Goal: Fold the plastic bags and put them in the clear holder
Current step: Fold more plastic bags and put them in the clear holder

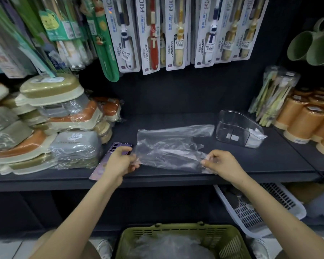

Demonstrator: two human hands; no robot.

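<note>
Work surface: a dark, flat metal shelf.

Item under handling: one thin, crumpled, transparent plastic bag. It lies spread on the shelf with its long axis running from 9 to 3 o'clock.

Left hand: fingers curled, thumb and fingertips pinching the bag's edge at its 9 o'clock end. Right hand: fingers curled, thumb and forefinger pinching the bag's near corner at about 4 o'clock. Both forearms reach in from 6 o'clock.

Receptacle: a clear, curved-backed plastic holder stands on the same shelf at 2 o'clock from the bag, near it but apart. An inner divider is visible. Pale material sits in its right-hand end; whether this is folded bags cannot be told.

Adjacent items: a purple smartphone lies face down on the shelf at 9 o'clock from the bag, partly under the left hand. Stacked beige, orange and grey wrapped plastic cases stand at 9 to 10 o'clock. Carded children's toothbrushes hang at 12 o'clock. Orange plastic cups lie stacked at 3 o'clock, with a pack of pastel toothbrushes just beside them.

Below the shelf: an olive-green slotted plastic basket at 6 o'clock, holding a heap of crumpled clear plastic. A white perforated plastic basket stands at 5 o'clock
</note>
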